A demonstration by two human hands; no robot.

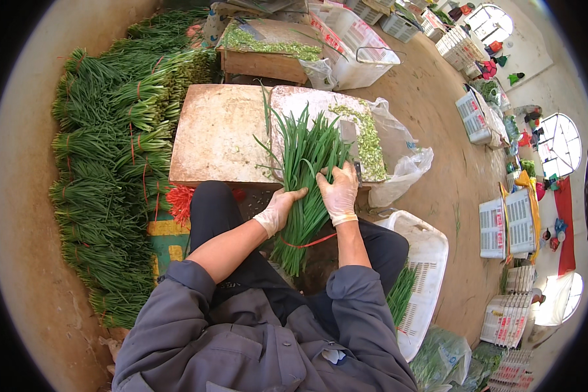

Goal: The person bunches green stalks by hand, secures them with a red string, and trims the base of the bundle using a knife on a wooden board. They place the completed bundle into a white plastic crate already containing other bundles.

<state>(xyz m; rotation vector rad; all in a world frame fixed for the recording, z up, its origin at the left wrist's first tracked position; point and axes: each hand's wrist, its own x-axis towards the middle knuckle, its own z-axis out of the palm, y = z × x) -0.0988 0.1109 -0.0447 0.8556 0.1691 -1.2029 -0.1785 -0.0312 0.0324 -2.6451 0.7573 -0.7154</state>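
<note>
Head view: The bunch of greens (305, 157) lies between the person's knees and the table (219, 134), its far end over the table's near edge and its near end hanging short of it. The left hand (281, 208) clasps the bunch on its left side, thumb laid over the top; the right hand (339, 193) presses in on the other side, so the two together clamp it, though the fingers underneath are hidden. A red band (307, 244) crosses the greens on the table's near side.

To handle this well, I would squeeze evenly from both sides, gather in the stray leaves fanning over the table, and avoid crushing the stems. Keeping the band clear of the right wrist seems wise.

For room, the bare left half of the table is the most open. Its right half carries chopped scraps (367, 140) and a metal blade (348, 132), close to the right fingers, so swings that way need care. Stacked bunches (104, 153) line the table's left side; a white crate (431, 255) limits the near right.
</note>
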